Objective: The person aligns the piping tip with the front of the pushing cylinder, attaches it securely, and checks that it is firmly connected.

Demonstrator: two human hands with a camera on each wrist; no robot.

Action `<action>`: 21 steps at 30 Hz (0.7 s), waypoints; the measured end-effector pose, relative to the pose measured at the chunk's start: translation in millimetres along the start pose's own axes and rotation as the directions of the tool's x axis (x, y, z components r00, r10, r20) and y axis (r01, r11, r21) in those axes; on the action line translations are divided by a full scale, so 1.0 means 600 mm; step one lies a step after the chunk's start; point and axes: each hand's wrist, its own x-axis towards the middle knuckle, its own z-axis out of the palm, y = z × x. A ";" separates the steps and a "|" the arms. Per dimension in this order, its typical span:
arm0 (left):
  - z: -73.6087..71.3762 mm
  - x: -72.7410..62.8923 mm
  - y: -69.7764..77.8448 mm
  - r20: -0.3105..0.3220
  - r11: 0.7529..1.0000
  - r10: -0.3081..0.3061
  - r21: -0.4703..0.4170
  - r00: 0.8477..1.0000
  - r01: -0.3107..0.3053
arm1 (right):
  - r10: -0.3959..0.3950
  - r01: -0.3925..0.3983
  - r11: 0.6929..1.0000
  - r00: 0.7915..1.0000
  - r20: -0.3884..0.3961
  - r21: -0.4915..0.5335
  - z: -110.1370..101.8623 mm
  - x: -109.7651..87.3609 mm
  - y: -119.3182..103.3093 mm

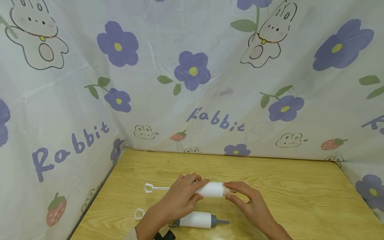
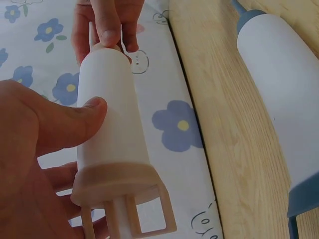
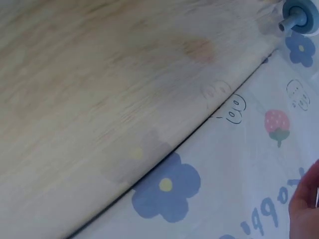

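Note:
My left hand (image 1: 181, 196) grips the white barrel of an icing syringe (image 1: 211, 189) with beige ends, held level above the table. Its white plunger rod ends in a hexagonal ring (image 1: 148, 188) pointing left. The fingers and thumb of my right hand (image 1: 252, 203) pinch the beige cap (image 1: 227, 190) at the barrel's right end. In the left wrist view, the left thumb lies across the barrel (image 2: 110, 124), above a beige collar (image 2: 117, 181) with looped grips. Only part of the right hand (image 3: 305, 211) shows at the edge of the right wrist view.
A second icing syringe (image 1: 195, 220) with grey-blue ends lies on the wooden table (image 1: 300, 190) nearer me, its nozzle pointing right. A black object (image 1: 166, 235) is cut off at the bottom edge. Patterned cloth (image 1: 210, 100) stands behind and on both sides.

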 end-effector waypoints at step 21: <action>-0.009 -0.005 -0.008 0.040 1.000 0.009 -0.030 0.999 -0.008 | -0.081 0.081 0.996 0.997 0.007 -0.029 0.004 0.002 -0.003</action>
